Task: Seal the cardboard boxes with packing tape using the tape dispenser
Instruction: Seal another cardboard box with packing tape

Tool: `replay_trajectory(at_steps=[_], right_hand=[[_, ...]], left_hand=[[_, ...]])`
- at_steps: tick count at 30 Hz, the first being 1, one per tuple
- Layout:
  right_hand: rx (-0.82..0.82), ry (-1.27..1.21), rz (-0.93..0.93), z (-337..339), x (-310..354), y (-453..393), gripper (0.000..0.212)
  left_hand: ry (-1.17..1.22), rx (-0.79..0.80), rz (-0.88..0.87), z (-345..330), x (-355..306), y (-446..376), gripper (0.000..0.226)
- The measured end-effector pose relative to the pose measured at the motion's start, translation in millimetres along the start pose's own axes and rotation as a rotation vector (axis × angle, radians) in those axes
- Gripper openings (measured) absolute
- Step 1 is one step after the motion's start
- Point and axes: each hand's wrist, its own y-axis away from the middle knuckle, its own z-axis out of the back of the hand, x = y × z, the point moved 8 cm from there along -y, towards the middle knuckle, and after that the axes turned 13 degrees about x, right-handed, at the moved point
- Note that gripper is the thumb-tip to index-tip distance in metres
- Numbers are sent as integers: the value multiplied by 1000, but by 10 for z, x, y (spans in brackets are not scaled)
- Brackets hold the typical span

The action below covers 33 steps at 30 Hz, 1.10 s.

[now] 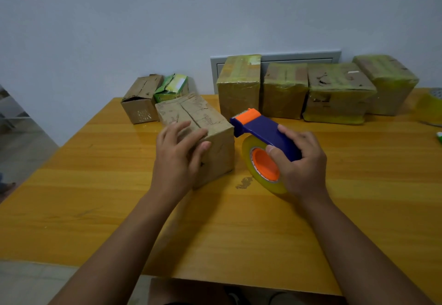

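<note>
Hands work mid-surface: your left hand (178, 154) lies flat, its grip wide, on the plain brown cardboard box (203, 134), while your right hand (300, 161) closes its grip around the blue-and-orange tape dispenser (260, 132), just right of that box on the yellow wooden surface (95, 185).

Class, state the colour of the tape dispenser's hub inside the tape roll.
Orange hub, seen in the head view.

yellow wooden tabletop (119, 197): plain cardboard box (210, 137) near centre, two small boxes (141, 103) behind it, four taped boxes (311, 89) along the back, spare tape roll (430, 106) far right.
</note>
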Motion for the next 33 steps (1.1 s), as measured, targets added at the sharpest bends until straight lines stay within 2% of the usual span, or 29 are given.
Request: replay_trajectory(at_steps=[5, 8, 11, 16, 21, 27, 30, 33], right_hand=[[-1, -4, -3, -10, 1, 3, 66], [-1, -13, -3, -12, 13, 3, 65], [-13, -14, -6, -1, 18, 6, 64], [-7, -25, -8, 0, 27, 6, 66], [0, -24, -4, -13, 42, 12, 67], [-2, -37, -10, -5, 23, 6, 65], [-23, -46, -21, 11, 26, 15, 66], [-53, -70, -31, 39, 14, 29, 66]], left_hand=[[-46, 49, -3, -33, 53, 95, 49], [77, 67, 79, -33, 116, 113, 47], [111, 9, 79, 1, 117, 133, 41], [202, 29, 69, 2, 178, 149, 54], [204, 19, 68, 21, 173, 129, 43], [177, 4, 95, 4, 168, 110, 43], [150, -13, 50, 2, 124, 108, 28], [189, 9, -4, 1, 163, 120, 32]])
